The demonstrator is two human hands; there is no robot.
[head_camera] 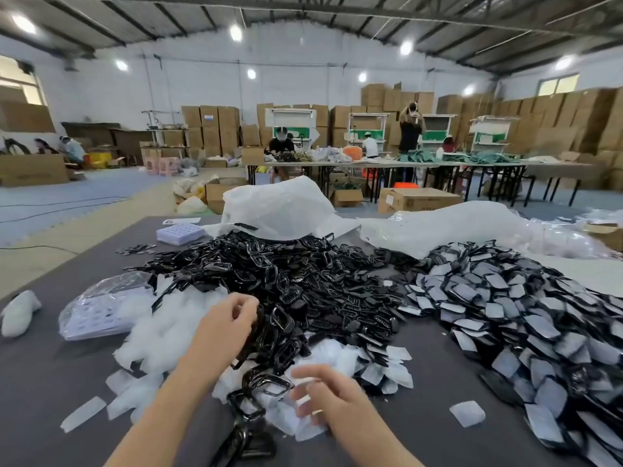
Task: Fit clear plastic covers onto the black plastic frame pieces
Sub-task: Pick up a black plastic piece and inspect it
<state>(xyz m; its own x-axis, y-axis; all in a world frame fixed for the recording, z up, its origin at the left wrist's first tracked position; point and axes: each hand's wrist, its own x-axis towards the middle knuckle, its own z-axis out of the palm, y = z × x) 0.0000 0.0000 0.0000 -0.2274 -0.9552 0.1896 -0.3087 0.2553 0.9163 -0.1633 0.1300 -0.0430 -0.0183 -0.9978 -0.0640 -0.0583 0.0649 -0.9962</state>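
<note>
Fingers of the left hand [226, 326] pinch a black frame [258, 332] mid-picture, while the right hand [325, 401] spreads its own over clear covers [286, 417] lower centre, apparently picking one to fit.

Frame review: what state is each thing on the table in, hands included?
black frames: loose heap, uncovered
clear covers: loose heap, unfitted
covered frames: heaped, covers on
left hand: fingers curled at the black frames, hold unclear
right hand: blurred, fingers on the clear covers, grip unclear
white bag: crumpled
bagged trays: stacked inside a clear bag
</note>
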